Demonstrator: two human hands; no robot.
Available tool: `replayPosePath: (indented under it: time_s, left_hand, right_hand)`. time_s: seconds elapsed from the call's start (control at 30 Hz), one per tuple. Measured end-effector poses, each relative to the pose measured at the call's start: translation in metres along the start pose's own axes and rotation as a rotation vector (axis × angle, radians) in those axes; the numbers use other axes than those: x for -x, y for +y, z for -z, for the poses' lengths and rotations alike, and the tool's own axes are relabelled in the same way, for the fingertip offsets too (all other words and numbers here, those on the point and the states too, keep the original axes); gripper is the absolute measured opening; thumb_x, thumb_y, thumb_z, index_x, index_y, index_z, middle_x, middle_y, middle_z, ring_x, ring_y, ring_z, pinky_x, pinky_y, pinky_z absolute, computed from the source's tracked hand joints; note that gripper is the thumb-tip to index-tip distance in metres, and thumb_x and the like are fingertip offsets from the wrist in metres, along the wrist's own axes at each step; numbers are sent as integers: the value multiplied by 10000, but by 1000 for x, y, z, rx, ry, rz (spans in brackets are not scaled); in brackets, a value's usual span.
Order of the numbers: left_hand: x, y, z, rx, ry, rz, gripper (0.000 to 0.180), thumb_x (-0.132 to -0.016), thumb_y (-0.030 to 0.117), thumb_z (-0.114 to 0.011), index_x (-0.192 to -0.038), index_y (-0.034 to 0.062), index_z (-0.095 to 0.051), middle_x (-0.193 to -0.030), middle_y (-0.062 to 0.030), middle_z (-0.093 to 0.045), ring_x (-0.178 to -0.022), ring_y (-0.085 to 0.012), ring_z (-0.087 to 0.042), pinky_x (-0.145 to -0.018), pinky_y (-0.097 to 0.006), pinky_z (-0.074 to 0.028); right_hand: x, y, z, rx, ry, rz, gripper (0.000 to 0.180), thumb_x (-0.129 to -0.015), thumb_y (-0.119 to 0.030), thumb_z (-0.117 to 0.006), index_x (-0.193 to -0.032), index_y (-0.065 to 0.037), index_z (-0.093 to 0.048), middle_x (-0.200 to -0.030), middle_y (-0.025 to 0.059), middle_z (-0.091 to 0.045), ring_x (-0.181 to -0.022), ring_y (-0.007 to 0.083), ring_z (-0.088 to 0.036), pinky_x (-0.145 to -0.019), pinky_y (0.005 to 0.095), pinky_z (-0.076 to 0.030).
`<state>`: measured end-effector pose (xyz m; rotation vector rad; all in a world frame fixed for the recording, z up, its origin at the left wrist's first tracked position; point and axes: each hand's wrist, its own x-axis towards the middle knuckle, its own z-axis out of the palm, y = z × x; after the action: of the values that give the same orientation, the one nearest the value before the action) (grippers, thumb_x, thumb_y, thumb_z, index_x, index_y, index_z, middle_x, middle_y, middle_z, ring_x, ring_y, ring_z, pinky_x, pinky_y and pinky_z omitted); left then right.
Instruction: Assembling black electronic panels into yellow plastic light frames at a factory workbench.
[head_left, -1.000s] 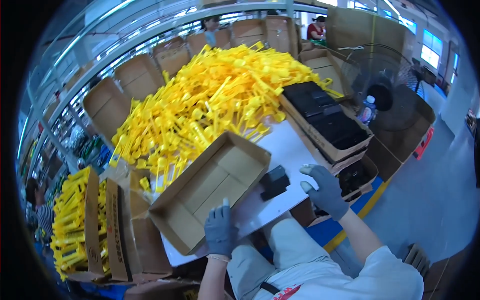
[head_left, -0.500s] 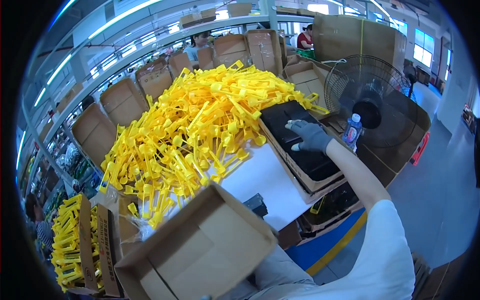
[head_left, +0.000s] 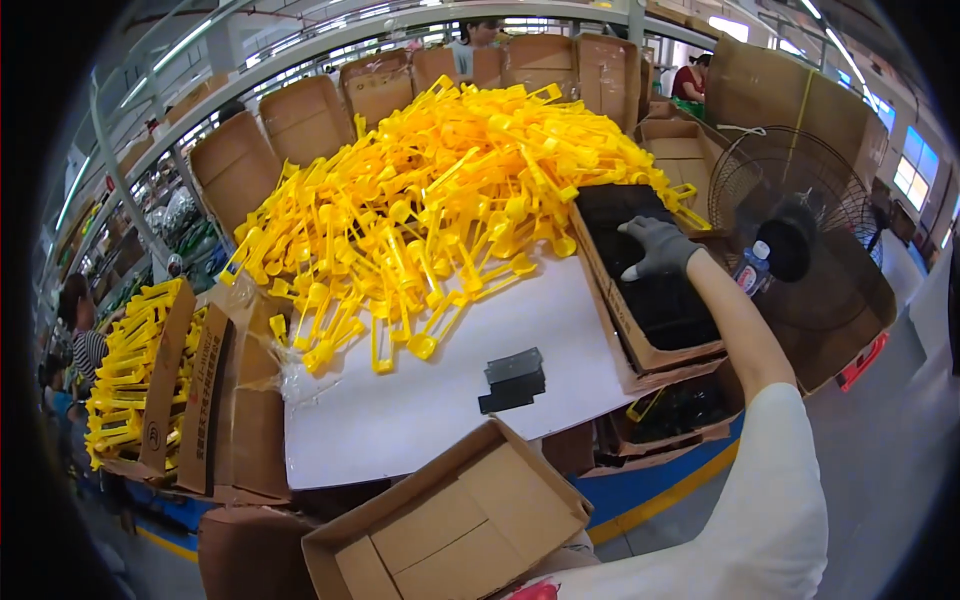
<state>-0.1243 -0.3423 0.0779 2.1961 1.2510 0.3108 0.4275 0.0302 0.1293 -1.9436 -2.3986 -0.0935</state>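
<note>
White tabletop [head_left: 420, 420], yellow plastic pile [head_left: 430, 210], gloved R hand [head_left: 658, 247] fingers curled on black parts box [head_left: 650, 290], grip unclear, empty brown carton [head_left: 450, 525] near.

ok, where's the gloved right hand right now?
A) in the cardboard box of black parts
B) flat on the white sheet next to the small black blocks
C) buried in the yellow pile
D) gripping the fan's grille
A: the right hand, in a grey glove, reaches into the cardboard box and rests on the black parts in it, apart from the yellow plastic pieces and the fan.
</note>
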Motion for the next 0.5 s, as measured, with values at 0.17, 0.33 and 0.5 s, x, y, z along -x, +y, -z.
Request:
replayPosePath:
  time_s: [0.17, 0.33, 0.5]
  left_hand:
    - [-12, -20, 8, -118, -234, -111, 291, -756, 222, -621, -1037, 171, -675, -775, -114, -674, -718, -326, -656, -614, -432, -507]
    - [-51, 3, -3, -238, -441, -15, 264, -794, 285, -619, -1025, 179, -692, -781, -119, -683, -705, -321, -664, -622, -427, -512]
    - [-80, 9, -22, -281, -477, 14, 251, -831, 346, -591, -958, 170, -716, -786, -116, -690, -714, -305, -677, -624, -420, -514]
  right_hand:
    - [-5, 10, 19, 10, -156, -53, 869, -618, -544, -784, -1343, -164, -492, -1330, 135, -486, -1267, 325, -455, -1057, 426, -378]
    - [-3, -2, 23, 80, -157, -24, 841, -624, -539, -783, -1326, -167, -507, -1326, 136, -485, -1256, 318, -465, -1039, 434, -394]
    - [4, 9, 16, -32, -82, -60, 826, -628, -540, -778, -1317, -159, -532, -1374, 122, -455, -1278, 305, -458, -1054, 394, -390]
